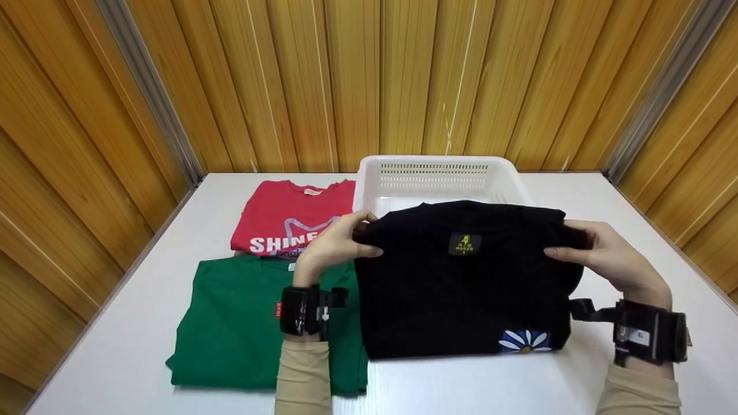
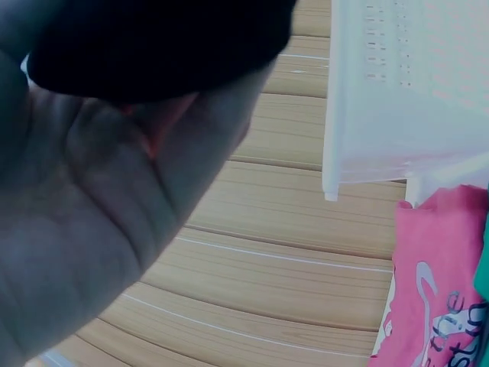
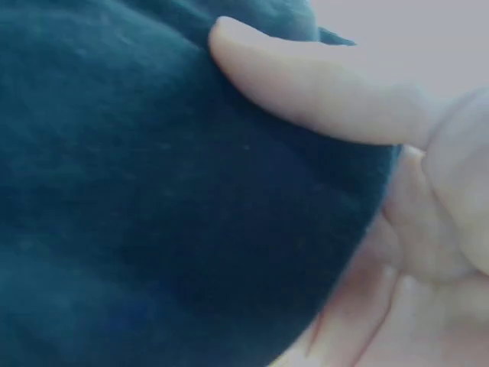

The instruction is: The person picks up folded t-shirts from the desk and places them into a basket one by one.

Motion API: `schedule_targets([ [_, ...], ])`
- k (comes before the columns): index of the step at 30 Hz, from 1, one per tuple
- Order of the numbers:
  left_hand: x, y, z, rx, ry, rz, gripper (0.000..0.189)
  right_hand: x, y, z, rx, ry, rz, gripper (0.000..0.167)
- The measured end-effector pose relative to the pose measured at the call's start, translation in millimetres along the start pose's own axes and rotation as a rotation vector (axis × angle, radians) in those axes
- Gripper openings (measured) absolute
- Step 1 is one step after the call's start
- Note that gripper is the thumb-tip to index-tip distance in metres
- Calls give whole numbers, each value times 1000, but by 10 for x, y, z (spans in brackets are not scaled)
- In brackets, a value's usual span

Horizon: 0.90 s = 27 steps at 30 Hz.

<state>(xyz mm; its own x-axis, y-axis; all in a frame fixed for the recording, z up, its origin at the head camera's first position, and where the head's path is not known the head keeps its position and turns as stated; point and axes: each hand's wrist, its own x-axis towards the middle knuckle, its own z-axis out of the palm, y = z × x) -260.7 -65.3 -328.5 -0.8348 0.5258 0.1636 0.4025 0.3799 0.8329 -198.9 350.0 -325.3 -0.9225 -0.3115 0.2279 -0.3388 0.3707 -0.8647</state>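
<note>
A folded black T-shirt with a neck label and a blue-and-white flower print hangs tilted between both hands in the head view. My left hand pinches its upper left corner, thumb in front and fingers behind. At the upper right corner, my right hand grips the cloth the same way. The right wrist view shows the thumb lying across the dark fabric. In the left wrist view, the palm sits under a dark fold of the shirt.
Behind the black shirt stands a white plastic basket, partly hidden by it. A folded red T-shirt with "SHINE" lettering lies left of the basket. Nearer, a folded green T-shirt lies on the white table. Wood-look panels enclose the table.
</note>
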Motion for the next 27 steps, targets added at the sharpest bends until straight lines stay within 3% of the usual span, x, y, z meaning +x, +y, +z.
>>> schedule_targets([
  [5,8,9,-8,-87,73,46,37,6,-49,30,-76,110,7,15],
  [13,0,19,-22,-134,113,92,39,-14,-143,25,-193,168,15,19],
  [19,18,9,-33,-163,144,132,41,-12,-198,38,-220,216,4,17],
  [27,42,58,-5,-162,244,157,42,-11,-239,43,-230,290,-33,23],
])
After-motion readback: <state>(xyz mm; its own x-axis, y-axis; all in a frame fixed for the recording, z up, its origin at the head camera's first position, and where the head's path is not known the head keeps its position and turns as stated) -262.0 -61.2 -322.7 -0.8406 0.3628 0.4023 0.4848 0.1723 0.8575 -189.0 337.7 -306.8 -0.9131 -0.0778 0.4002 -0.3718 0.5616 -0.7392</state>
